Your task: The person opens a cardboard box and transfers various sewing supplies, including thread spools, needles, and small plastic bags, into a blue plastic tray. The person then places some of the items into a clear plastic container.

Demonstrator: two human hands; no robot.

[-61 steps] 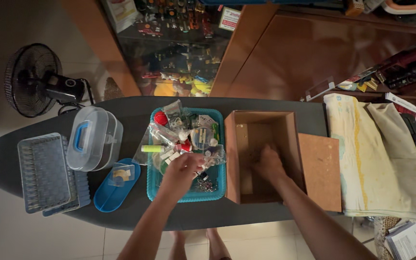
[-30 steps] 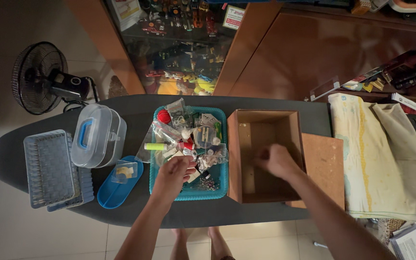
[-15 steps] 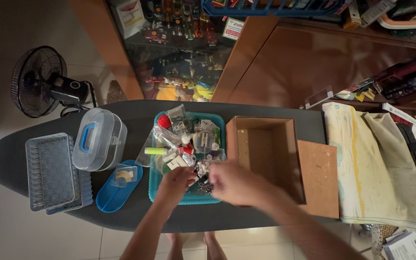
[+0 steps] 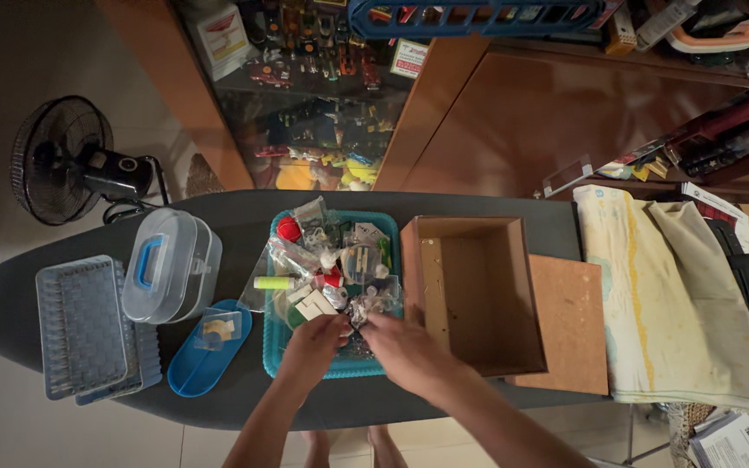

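Note:
My left hand and my right hand meet over the front part of a teal basket. The basket is full of small plastic bags, a red spool, a yellow-green tube and other small sewing bits. The fingertips of both hands touch a small clear bag near the basket's front right. The dim light and the curled fingers hide whether either hand grips anything. An open brown wooden box stands right of the basket, and looks nearly bare inside. Its flat lid board lies beside it.
All of this rests on a dark ironing board. At the left are a clear case with a blue handle, a blue oval lid and grey woven trays. A folded cloth lies at the right. Behind stand a fan and a glass cabinet.
My right hand has left the wooden box and moved left to the basket, where it now meets my left hand. The left hand has stayed over the basket's front.

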